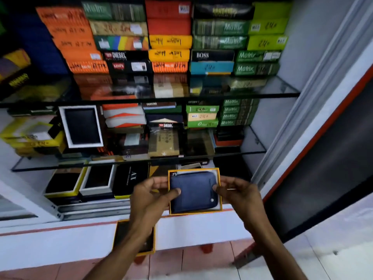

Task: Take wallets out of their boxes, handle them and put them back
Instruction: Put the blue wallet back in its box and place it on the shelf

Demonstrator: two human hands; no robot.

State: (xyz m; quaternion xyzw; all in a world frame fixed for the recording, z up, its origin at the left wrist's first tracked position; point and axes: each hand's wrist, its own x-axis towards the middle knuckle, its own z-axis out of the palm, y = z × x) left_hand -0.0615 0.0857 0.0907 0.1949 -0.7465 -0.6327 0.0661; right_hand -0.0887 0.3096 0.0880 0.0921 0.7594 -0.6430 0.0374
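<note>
Between the two grips, a blue zip wallet [193, 191] lies in its yellow-edged box [220, 206]; left hand [150, 196] and right hand [240, 194] clasp opposite sides, thumbs on the wallet. Below, a matching lid [117, 233] rests on the white ledge [60, 241], before glass shelves [282, 91] of boxes.

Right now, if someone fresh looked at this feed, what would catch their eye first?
First, the blue wallet lying in its yellow-rimmed box, held low in the centre by the left hand and right hand, thumbs on the wallet. Next, the wall of bright stacked boxes on the top glass shelf: orange, yellow, green. Below the left forearm, a second yellow-rimmed lid or tray lies on the white ledge.
</note>
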